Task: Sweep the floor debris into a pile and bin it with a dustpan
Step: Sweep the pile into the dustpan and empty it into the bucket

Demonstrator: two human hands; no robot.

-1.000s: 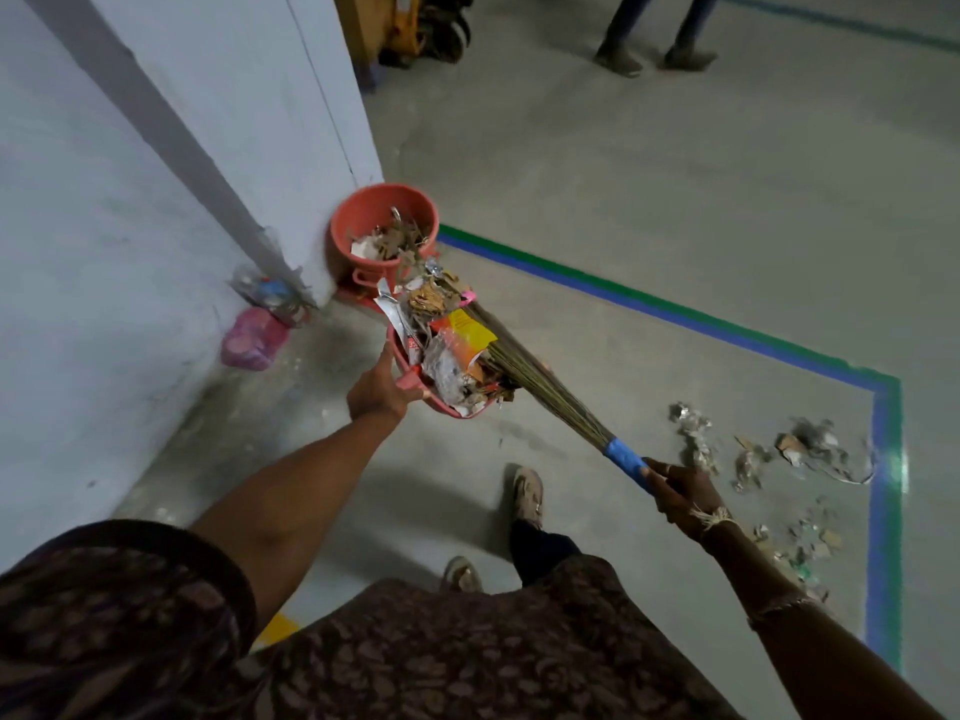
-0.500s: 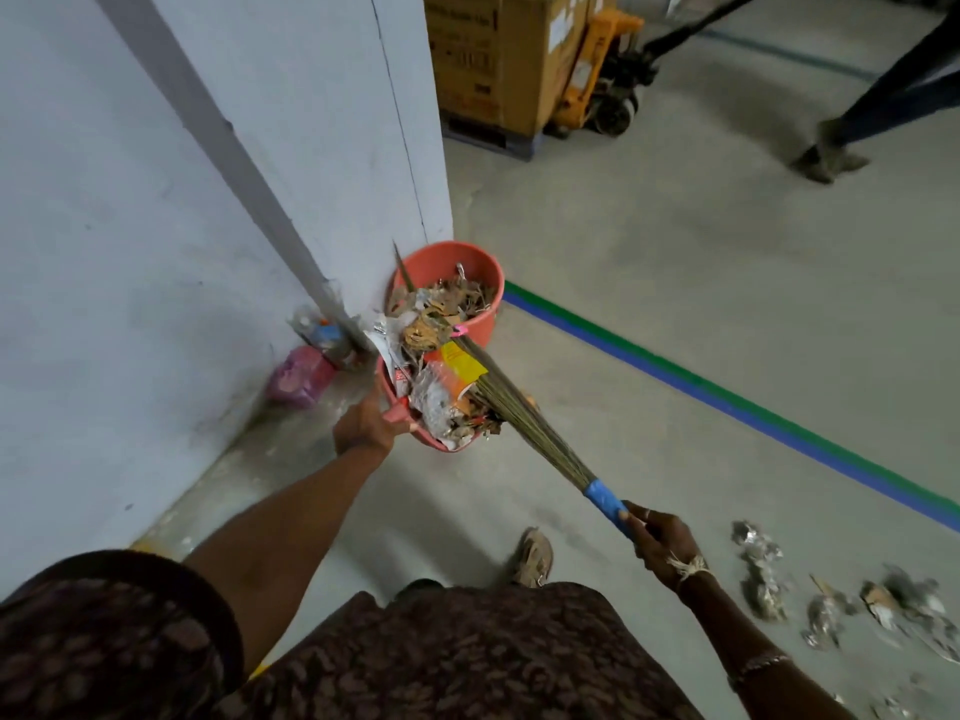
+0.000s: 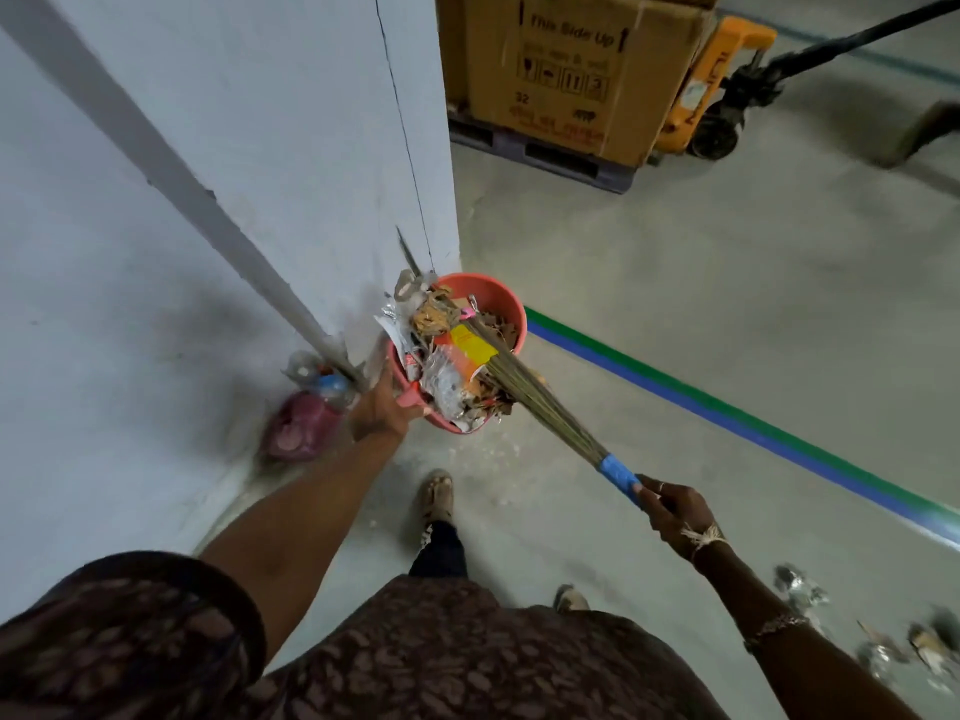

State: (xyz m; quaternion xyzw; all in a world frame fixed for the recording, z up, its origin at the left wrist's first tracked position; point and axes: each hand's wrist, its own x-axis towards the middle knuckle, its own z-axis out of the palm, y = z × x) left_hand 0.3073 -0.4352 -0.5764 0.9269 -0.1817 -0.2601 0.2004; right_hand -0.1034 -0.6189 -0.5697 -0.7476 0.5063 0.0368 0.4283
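Note:
My left hand (image 3: 378, 407) grips the handle of a pink dustpan (image 3: 410, 400), raised and piled with wrappers and dry scraps (image 3: 447, 376). The dustpan's far end reaches over the rim of an orange bucket bin (image 3: 498, 298) that stands at the wall corner and holds debris. My right hand (image 3: 672, 509) holds a stick broom (image 3: 540, 402) by its blue-taped grip. The broom's bristles lie across the load on the dustpan. More debris (image 3: 883, 646) is scattered on the floor at the lower right.
A white wall (image 3: 208, 174) fills the left. A pink bag (image 3: 298, 428) and a plastic bottle lie at its base. A cardboard box (image 3: 571, 70) on a pallet and a yellow pallet jack (image 3: 711, 96) stand behind. Green-blue floor tape (image 3: 727, 418) runs diagonally. My feet are below.
I have stepped closer to the bucket. The loaded dustpan has moved up to the bucket's rim, with the broom still lying on the load. The floor debris now lies behind me on the right.

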